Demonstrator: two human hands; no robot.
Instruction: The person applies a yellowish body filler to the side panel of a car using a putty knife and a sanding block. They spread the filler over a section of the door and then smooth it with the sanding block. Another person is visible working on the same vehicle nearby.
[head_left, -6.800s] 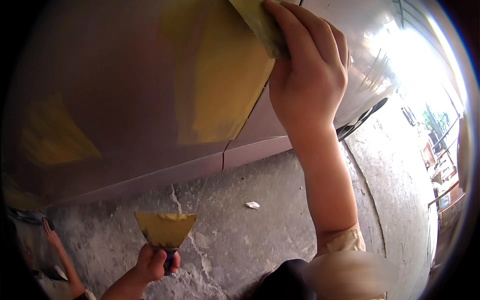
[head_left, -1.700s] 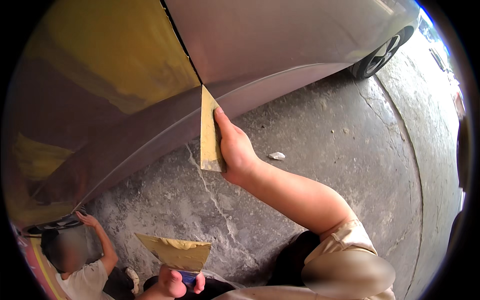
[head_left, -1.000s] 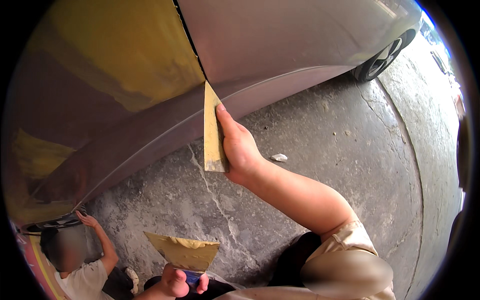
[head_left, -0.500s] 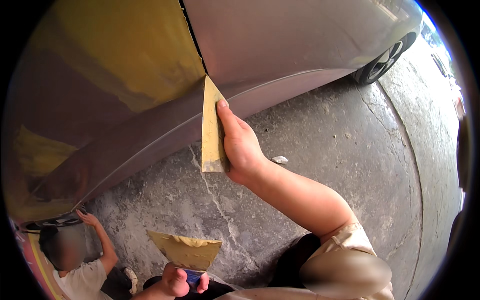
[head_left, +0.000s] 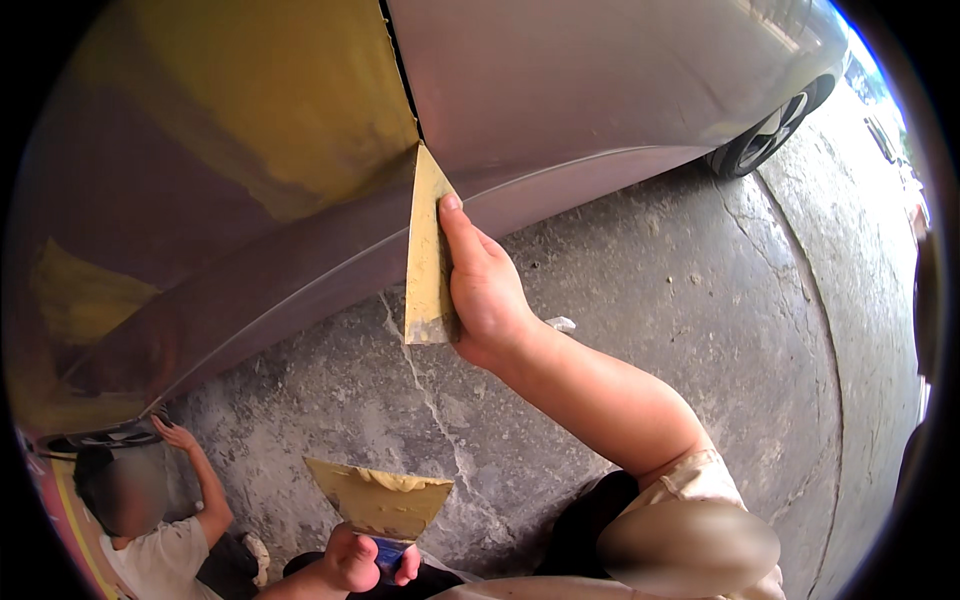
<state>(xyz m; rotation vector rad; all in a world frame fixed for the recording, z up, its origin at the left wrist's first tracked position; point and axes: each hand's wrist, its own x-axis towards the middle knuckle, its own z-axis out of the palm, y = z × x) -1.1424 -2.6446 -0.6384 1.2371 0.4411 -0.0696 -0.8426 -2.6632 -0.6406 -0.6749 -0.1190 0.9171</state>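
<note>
At the Flank of a Silvery Metal Car [head_left: 560, 80]

Head view: the right hand [head_left: 490, 295] clamps thumb and fingers on a flat, yellow-smeared, angular spreader [head_left: 426, 270], its upper tip at a dark, narrow door gap's [head_left: 403, 65] lower end. The left hand's [head_left: 352, 562] fingers close around a blue-handled trapezoid scraper [head_left: 385, 500] bearing yellow paste.

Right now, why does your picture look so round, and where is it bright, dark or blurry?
In the head view, the fisheye bends edges and leaves black corners; that view washes out at upper right, and the car is darker at left; also in the head view, an oval blur hides part of the sleeve, while the right hand looks sharp.
</note>
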